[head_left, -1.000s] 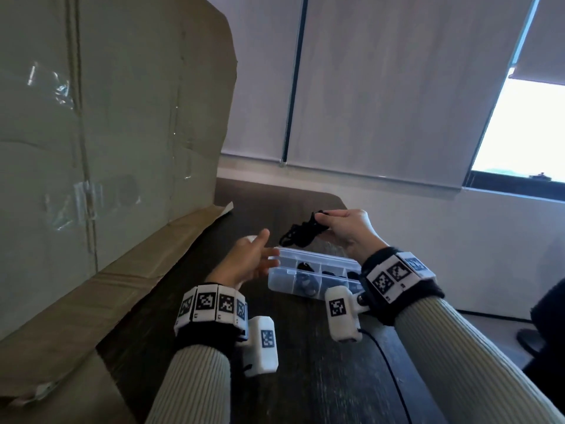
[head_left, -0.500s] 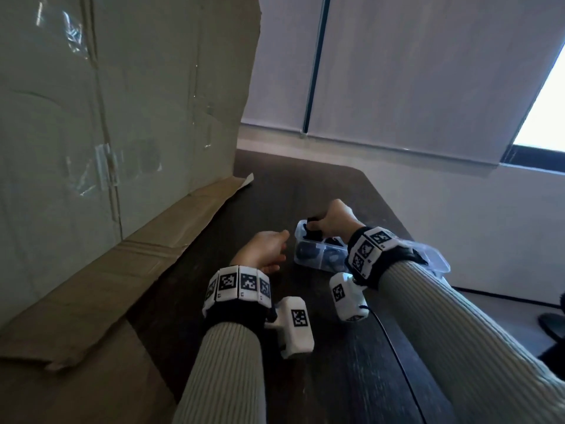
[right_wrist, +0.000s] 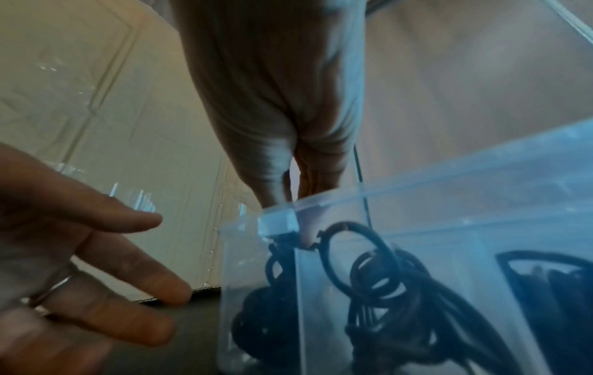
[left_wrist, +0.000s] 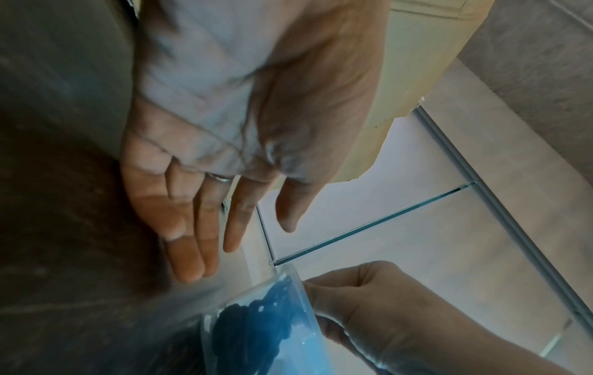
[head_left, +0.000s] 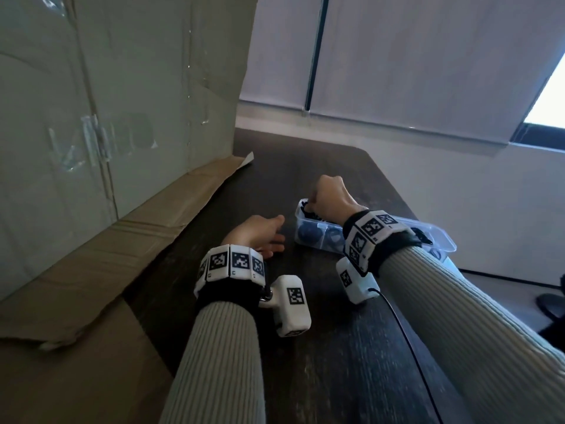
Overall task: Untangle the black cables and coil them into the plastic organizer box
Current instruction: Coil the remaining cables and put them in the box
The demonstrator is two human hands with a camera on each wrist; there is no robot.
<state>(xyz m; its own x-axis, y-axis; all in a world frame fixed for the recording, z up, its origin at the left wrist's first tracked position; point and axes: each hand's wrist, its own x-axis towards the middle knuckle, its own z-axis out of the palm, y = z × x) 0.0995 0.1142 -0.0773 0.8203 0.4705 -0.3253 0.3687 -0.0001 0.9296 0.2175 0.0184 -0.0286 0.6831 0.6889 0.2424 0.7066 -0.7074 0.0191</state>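
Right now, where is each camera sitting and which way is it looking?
Head: worn on the head, looking forward and down at the dark table; shows both sleeves, left hand and right hand at the plastic organizer box.
Left wrist: under that wrist, looking along the open palm.
Right wrist: under that wrist, close to the box wall, looking at the black cables inside.
Shared: the box shows in all three; both wrist views show the other hand.

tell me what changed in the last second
The right hand carried the cable bundle down from above the box into its end compartment, fingers on it. The left hand dropped beside the box, empty. The box stayed put.
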